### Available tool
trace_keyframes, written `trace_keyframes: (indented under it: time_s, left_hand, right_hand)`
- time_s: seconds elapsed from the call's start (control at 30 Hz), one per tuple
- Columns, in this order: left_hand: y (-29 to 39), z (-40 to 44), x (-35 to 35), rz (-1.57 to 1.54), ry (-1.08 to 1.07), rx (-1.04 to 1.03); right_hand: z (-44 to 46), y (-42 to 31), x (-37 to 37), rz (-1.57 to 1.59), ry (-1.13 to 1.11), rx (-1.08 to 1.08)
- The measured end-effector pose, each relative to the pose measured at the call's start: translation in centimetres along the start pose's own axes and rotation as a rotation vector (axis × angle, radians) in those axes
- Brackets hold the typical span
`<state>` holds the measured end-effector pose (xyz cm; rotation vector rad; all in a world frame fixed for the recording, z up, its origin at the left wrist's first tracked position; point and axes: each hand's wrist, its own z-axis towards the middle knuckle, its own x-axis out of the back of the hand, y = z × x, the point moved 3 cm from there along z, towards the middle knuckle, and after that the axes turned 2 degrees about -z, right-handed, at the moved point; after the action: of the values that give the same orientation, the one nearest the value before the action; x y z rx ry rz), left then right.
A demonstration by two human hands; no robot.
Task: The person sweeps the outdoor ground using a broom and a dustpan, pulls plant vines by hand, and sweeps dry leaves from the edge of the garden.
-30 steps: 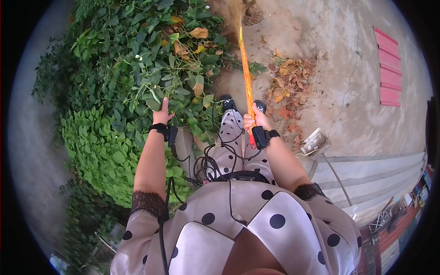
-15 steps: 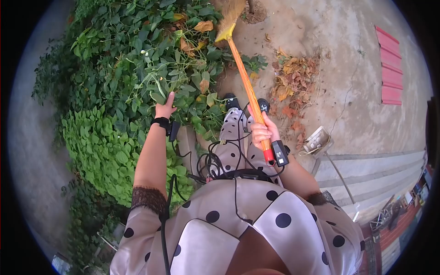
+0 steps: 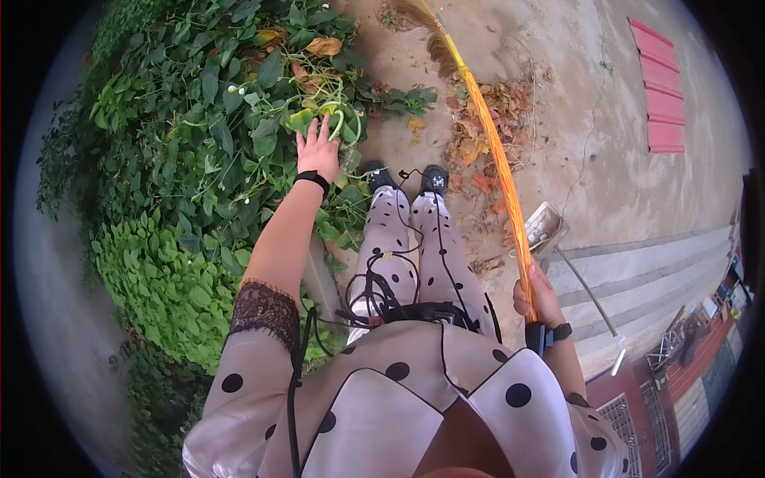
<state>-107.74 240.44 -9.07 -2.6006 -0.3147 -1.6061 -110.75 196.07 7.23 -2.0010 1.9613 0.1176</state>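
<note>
My left hand point(image 3: 319, 150) reaches into the leafy vines point(image 3: 267, 103) with its fingers spread over the foliage. Right by its fingertips are a yellow-green leaf point(image 3: 300, 120) and a curved green pod or stem point(image 3: 338, 126). I cannot tell whether the fingers press on them. On the other side, my right hand point(image 3: 539, 295) is wrapped round the lower part of an orange, wood-patterned broom point(image 3: 502, 171) handle. The broom points away from me, its straw bristles point(image 3: 434, 40) at the top and seen nearly edge-on.
Dry brown leaves point(image 3: 498, 119) lie heaped on the concrete ground point(image 3: 582, 103). A long-handled dustpan point(image 3: 545, 226) rests near the steps point(image 3: 637, 271) at right. Farther off is a pink ridged panel point(image 3: 660, 88). Black cables point(image 3: 374, 291) hang at my waist.
My left hand has moved right and slightly up in the view, its fingers now spread. The right hand has shifted right and towards me with the broom, whose head has turned more edge-on.
</note>
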Motion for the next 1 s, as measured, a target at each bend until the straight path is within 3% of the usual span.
trace_keyframes:
  time_s: [0.17, 0.3, 0.37, 0.57, 0.63, 0.67, 0.8, 0.9, 1.0]
  left_hand:
    - [6.5, 12.3, -6.9, 0.140, -0.174, -0.210]
    - [9.4, 22.1, -18.0, 0.209, -0.219, -0.240]
    - [10.2, 26.0, -23.6, 0.178, -0.231, -0.089]
    - [14.3, 33.8, -35.0, 0.248, -0.260, -0.008]
    - [16.9, 33.8, -33.7, 0.329, -0.403, -0.005]
    - [17.3, 34.3, -35.4, 0.340, -0.399, 0.025]
    - [16.1, 34.7, -41.0, 0.291, -0.497, 0.055]
    - [12.7, 32.4, -38.6, 0.122, -0.580, 0.009]
    - [9.0, 29.5, -32.4, 0.056, -0.467, -0.126]
  right_hand:
    - [2.1, 0.7, 1.4, -0.123, 0.203, 0.089]
    - [7.4, 2.7, 2.4, -0.078, 0.370, 0.170]
    - [10.1, 3.5, 3.2, -0.184, 0.413, 0.151]
    - [16.8, 5.8, 8.3, -0.521, 0.643, 0.038]
    - [18.3, 6.1, 9.3, -0.606, 0.678, 0.020]
    - [19.1, 5.7, 9.2, -0.762, 0.653, 0.085]
    - [20.3, 5.2, 8.5, -0.843, 0.632, 0.009]
    - [18.7, 5.6, 7.8, -0.811, 0.629, -0.014]
    - [16.5, 3.8, 6.7, -0.779, 0.660, -0.022]
